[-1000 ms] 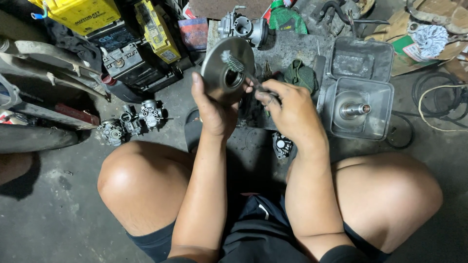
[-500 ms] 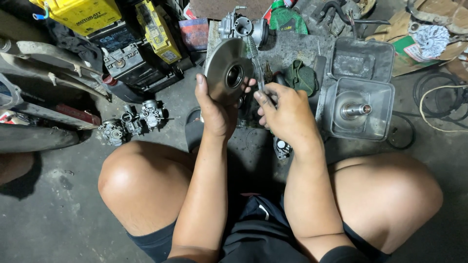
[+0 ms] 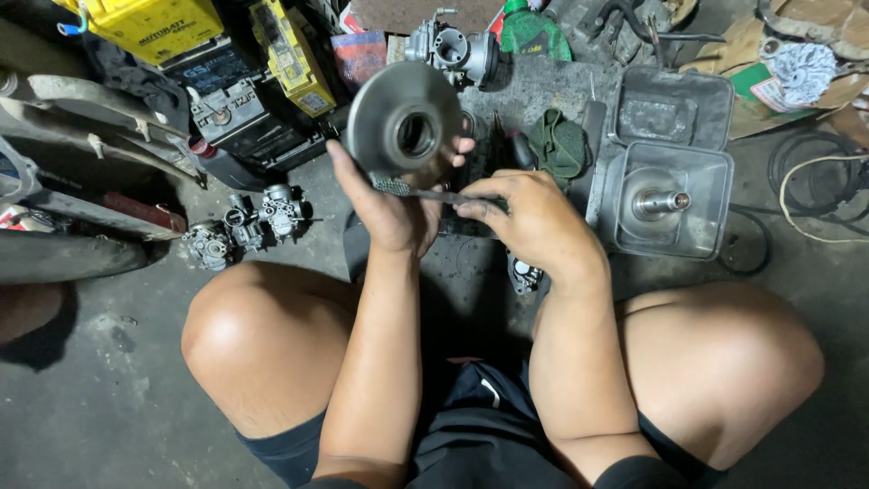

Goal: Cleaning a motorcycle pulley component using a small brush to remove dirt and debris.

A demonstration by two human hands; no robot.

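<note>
Metal disc (image 3: 405, 122) in left hand (image 3: 391, 204) w/ brush (image 3: 425, 192)
</note>
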